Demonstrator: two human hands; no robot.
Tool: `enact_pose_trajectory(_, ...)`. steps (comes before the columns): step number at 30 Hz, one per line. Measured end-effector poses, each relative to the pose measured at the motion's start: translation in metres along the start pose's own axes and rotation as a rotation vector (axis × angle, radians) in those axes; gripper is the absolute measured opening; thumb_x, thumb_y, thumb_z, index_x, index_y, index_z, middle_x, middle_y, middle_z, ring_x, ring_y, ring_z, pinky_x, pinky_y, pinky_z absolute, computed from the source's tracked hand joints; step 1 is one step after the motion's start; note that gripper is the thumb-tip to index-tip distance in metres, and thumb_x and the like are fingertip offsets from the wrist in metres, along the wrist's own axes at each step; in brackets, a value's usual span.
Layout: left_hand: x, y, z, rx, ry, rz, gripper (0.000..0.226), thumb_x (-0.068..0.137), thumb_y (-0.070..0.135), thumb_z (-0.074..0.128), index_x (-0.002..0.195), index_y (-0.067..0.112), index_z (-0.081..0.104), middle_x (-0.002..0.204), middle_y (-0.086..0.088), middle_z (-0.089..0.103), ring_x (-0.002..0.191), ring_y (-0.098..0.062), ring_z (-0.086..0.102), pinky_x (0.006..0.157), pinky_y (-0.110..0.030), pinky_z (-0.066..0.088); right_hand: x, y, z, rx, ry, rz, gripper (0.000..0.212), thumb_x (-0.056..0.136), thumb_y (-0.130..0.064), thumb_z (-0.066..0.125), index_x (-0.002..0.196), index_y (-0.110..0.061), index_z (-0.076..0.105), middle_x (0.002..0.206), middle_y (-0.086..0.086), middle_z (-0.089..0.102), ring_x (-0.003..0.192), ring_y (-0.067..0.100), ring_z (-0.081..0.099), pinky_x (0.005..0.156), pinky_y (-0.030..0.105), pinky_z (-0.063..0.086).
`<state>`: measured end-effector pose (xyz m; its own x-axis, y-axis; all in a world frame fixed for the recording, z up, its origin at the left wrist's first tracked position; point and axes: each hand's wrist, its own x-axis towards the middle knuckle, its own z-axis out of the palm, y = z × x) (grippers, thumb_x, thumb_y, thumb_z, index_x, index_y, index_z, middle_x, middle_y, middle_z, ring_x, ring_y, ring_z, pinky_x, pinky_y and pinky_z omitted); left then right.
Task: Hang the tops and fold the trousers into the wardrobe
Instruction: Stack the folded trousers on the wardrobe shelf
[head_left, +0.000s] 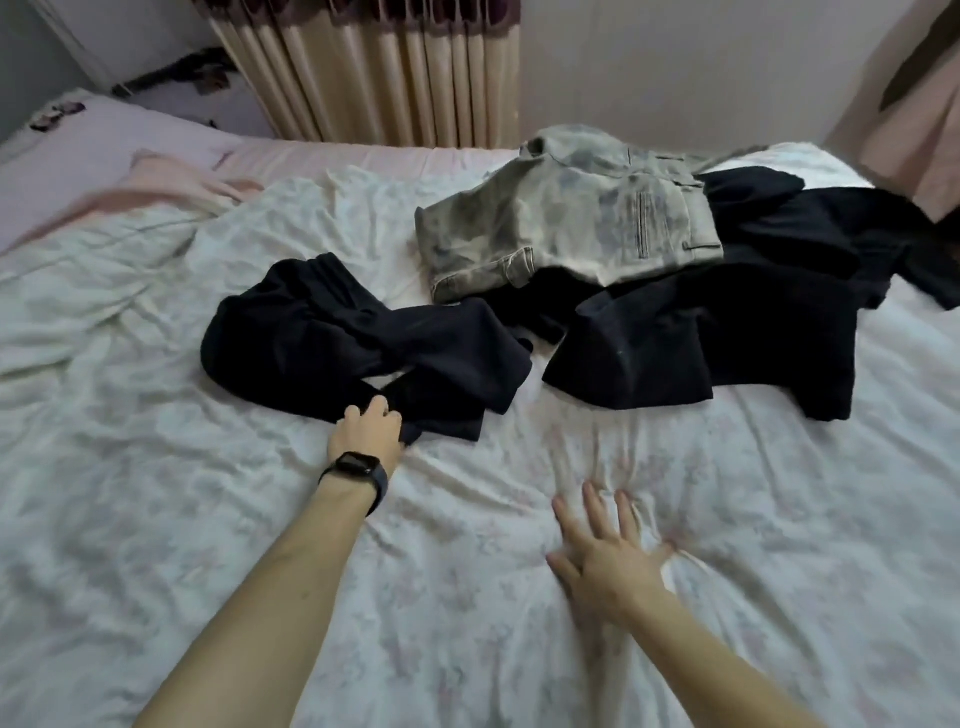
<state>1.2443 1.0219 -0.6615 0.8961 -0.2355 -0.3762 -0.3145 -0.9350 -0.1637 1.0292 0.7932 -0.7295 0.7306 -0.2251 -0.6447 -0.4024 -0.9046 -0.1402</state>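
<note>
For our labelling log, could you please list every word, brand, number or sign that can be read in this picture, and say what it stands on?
No text can be read anywhere.
Black smartwatch on the left wrist: screen dark.
Faded grey denim trousers: no legible tag.
Crumpled black garment in the grip of the left hand: no print.
White floral bedsheet: pattern only.

Bare forearms, one watch.
Both arms are uncovered from the lower frame edge; left of centre, the wrist of the left hand (368, 430) wears a black smartwatch (357, 464) with a rectangular face and dark strap.
</note>
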Motion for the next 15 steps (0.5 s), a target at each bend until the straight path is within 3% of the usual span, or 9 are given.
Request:
enact_pose_trajectory(4, -0.028, 0.007, -0.015, -0.090, -0.092, 0.074, 0.021, 0.098, 0.036, 0.050, 0.109, 0.020, 0.059, 0.113, -0.002, 0.056, 0.100, -0.029, 0.058, 0.075, -0.035, 0.044, 0.001, 0.001, -0.027, -0.031, -0.176, 0.038, 0.078, 0.093, -0.067, 0.041, 0.151, -0.057, -0.010, 0.163, -0.014, -0.029, 0.151, 0.029, -0.028, 0.108, 0.081, 0.009)
enact_pose_trajectory(7, -0.072, -0.002, -0.052, -0.268, -0.205, 0.139, 0.022, 0.092, 0.047, 0.061, 0.084, 0.027, 0.056, 0.093, 0.003, 0.062, 0.087, -0.022, 0.061, 0.070, -0.031, 0.046, -0.023, -0.013, -0.075, 0.063, -0.313, 0.013, 0.087, 0.086, -0.062, 0.060, 0.158, -0.043, 0.014, 0.170, 0.000, -0.003, 0.155, 0.034, 0.001, 0.119, 0.063, 0.020)
enact_pose_trajectory(9, -0.116, -0.011, -0.084, -0.339, -0.262, 0.214, 0.022, 0.089, 0.047, 0.068, 0.081, 0.027, 0.062, 0.087, 0.007, 0.066, 0.085, -0.016, 0.064, 0.072, -0.031, 0.050, -0.066, -0.023, -0.099, 0.410, -0.310, -0.016, 0.093, 0.085, -0.059, 0.069, 0.160, -0.033, 0.020, 0.166, 0.005, 0.022, 0.151, 0.028, 0.027, 0.115, 0.039, 0.032)
enact_pose_trajectory(11, -0.165, -0.016, -0.111, -0.530, -0.309, 0.271, 0.016, 0.086, 0.044, 0.073, 0.087, 0.028, 0.072, 0.088, 0.010, 0.072, 0.088, -0.010, 0.066, 0.080, -0.028, 0.052, -0.121, -0.030, -0.109, 0.802, -0.261, -0.046, 0.091, 0.086, -0.053, 0.073, 0.159, -0.030, 0.025, 0.160, 0.006, 0.036, 0.142, 0.022, 0.043, 0.098, 0.026, 0.042)
enact_pose_trajectory(13, -0.221, -0.019, -0.135, -0.753, -0.356, 0.308, 0.013, 0.085, 0.043, 0.076, 0.093, 0.032, 0.074, 0.091, 0.014, 0.073, 0.090, -0.002, 0.066, 0.083, -0.022, 0.052, -0.180, -0.035, -0.115, 1.087, -0.229, -0.035, 0.077, 0.081, -0.063, 0.066, 0.149, -0.039, 0.039, 0.147, 0.004, 0.052, 0.121, 0.019, 0.064, 0.089, 0.031, 0.053)
enact_pose_trajectory(15, -0.262, -0.012, -0.149, -0.854, -0.376, 0.358, 0.010, 0.085, 0.041, 0.077, 0.093, 0.036, 0.073, 0.089, 0.017, 0.073, 0.082, 0.007, 0.064, 0.077, -0.012, 0.049, -0.221, -0.033, -0.114, 1.368, -0.258, -0.013, 0.060, 0.077, -0.070, 0.059, 0.131, -0.044, 0.053, 0.130, 0.001, 0.065, 0.102, 0.022, 0.074, 0.084, 0.039, 0.056)
